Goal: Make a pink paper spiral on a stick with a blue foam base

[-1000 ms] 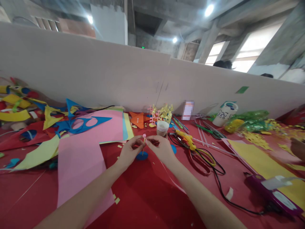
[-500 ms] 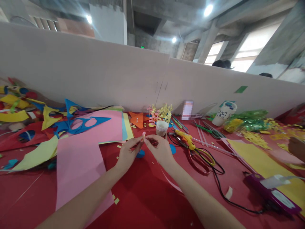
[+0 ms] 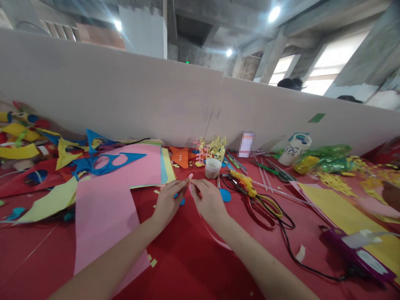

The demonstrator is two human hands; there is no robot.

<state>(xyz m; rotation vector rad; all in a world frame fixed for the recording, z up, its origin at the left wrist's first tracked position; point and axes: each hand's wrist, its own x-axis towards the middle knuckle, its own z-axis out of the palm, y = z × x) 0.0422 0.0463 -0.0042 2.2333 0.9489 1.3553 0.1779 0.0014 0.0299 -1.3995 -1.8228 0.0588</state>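
Between the fingertips of both hands is a small pink piece (image 3: 190,176), with a long thin pink strip (image 3: 211,234) trailing below it toward the right forearm. My left hand (image 3: 169,201) pinches from the left, fingers closed. From the right, my right hand (image 3: 210,201) is also closed in a pinch on the pink strip. Just beyond the hands stands a white cup (image 3: 213,168). Behind it are pink and yellow paper flower shapes (image 3: 215,148). A blue disc (image 3: 225,195) lies beside the right hand; another blue piece is partly hidden by the left.
Pink sheets (image 3: 108,225) and blue cut-out scraps (image 3: 109,163) lie left. To the right are a yellow glue gun (image 3: 244,182), red-handled scissors (image 3: 261,216), a purple power strip (image 3: 359,254), yellow paper (image 3: 337,216) and a white bottle (image 3: 293,150). Another person's hand (image 3: 390,192) shows far right.
The hands stay together, with the right fingers shifted slightly and turned more downward. The pink strip now hangs in a clearer curve below the right hand.
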